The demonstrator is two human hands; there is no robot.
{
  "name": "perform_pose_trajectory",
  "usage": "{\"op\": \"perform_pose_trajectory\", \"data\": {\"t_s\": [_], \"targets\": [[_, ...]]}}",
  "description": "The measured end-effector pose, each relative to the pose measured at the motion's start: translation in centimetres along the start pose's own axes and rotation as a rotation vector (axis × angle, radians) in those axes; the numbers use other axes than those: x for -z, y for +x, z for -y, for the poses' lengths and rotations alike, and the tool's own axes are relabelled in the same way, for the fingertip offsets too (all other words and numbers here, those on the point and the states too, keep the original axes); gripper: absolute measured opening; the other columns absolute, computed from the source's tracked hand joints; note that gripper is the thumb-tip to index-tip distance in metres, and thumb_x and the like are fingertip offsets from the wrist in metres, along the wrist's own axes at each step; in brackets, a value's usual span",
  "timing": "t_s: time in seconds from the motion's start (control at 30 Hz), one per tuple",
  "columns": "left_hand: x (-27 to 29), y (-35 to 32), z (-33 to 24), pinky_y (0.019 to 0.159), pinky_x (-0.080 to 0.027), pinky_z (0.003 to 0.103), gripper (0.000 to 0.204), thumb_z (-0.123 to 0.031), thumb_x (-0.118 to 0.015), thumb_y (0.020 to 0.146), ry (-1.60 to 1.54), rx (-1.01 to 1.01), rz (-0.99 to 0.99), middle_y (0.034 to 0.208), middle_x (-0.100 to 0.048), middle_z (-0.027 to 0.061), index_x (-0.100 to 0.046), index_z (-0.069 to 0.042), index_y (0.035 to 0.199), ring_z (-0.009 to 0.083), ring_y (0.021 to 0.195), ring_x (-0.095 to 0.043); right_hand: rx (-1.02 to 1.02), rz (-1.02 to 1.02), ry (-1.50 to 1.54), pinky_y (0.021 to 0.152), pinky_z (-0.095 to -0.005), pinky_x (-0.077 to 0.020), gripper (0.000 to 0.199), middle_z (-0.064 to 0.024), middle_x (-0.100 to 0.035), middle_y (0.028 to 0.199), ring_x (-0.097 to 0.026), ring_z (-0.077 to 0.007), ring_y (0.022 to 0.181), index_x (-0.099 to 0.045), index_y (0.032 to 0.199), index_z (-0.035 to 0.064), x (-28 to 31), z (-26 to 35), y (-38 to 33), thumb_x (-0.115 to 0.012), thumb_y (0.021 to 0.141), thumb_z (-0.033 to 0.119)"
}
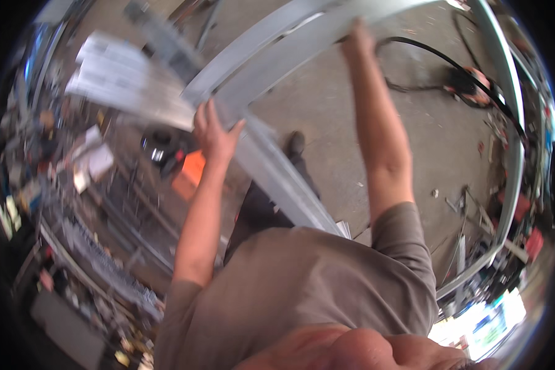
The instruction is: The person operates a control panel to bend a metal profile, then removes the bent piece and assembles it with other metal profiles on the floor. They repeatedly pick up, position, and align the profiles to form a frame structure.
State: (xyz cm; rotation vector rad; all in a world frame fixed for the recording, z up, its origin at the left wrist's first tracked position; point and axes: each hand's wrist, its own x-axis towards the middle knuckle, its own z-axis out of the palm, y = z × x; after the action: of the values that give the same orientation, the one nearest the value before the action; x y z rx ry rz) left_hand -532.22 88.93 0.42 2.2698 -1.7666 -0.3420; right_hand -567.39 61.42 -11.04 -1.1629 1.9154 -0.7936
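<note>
A large grey metal frame (283,58) stretches across the upper middle, made of flat bars with a narrow gap between two of them. From its corner a long metal bar (277,176) slants down toward my body. My left hand (216,137) lies against that corner, fingers stretched and thumb spread apart. My right hand (357,43) reaches far forward to the near edge of the frame's wide bar. Its fingers look closed over that edge, though motion blurs them and the underside is hidden.
Pale flat sheets (114,77) lie at the left, beyond an orange box (190,176). A black hose (438,46) loops near an orange-and-black machine (472,85) on the floor. A long metal rail (513,154) curves down the right side. Cluttered metal lengths fill the lower left.
</note>
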Motion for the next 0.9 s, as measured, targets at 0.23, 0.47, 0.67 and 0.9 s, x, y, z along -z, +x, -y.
{"op": "perform_pose_trajectory", "data": {"t_s": [0.23, 0.47, 0.67, 0.9], "targets": [[-1.7, 0.6, 0.3, 0.112, -0.038, 0.053, 0.093, -0.032, -0.09, 0.078, -0.125, 0.064, -0.174, 0.148, -0.042, 0.0183, -0.041, -0.003, 0.152, 0.0398, 0.135, -0.043, 0.256, 0.06, -0.445, 0.107, -0.0336, -0.0509, 0.038, -0.0027, -0.061, 0.144, -0.058, -0.0239, 0.132, -0.049, 0.146, 0.0099, -1.5, -1.7, 3.4, -0.045, 0.112, 0.027], [-2.0, 0.8, 0.3, 0.115, -0.037, 0.05, 0.089, -0.023, -0.09, 0.075, -0.167, 0.099, -0.244, 0.146, -0.044, 0.0186, -0.044, 0.0, 0.148, 0.0383, 0.135, -0.043, 0.096, 0.122, -0.17, 0.108, -0.0361, -0.0506, 0.041, -0.0038, -0.059, 0.145, -0.055, -0.023, 0.136, -0.049, 0.147, 0.0107, -2.4, -3.2, 4.2, -0.05, 0.111, 0.029], [-3.0, 0.7, 0.5, 0.112, -0.038, 0.052, 0.084, -0.025, -0.089, 0.078, -0.183, 0.101, -0.283, 0.145, -0.042, 0.0173, -0.045, -0.004, 0.147, 0.0387, 0.135, -0.041, -0.344, 0.095, 1.25, 0.107, -0.0397, -0.0512, 0.048, -0.0083, -0.063, 0.142, -0.062, -0.0238, 0.128, -0.05, 0.148, 0.0072, -2.3, -0.1, 2.3, -0.043, 0.113, 0.04], [-3.7, 0.8, -0.2, 0.113, -0.038, 0.051, 0.082, -0.015, -0.088, 0.075, -0.206, 0.11, -0.332, 0.145, -0.043, 0.0169, -0.045, -0.005, 0.145, 0.0381, 0.134, -0.042, -0.249, 0.099, 1.333, 0.113, -0.0505, -0.0477, 0.053, -0.0185, -0.057, 0.145, -0.058, -0.0351, 0.129, -0.046, 0.149, -0.0025, -3.1, 0.0, 0.5, -0.056, 0.11, 0.031]]}}
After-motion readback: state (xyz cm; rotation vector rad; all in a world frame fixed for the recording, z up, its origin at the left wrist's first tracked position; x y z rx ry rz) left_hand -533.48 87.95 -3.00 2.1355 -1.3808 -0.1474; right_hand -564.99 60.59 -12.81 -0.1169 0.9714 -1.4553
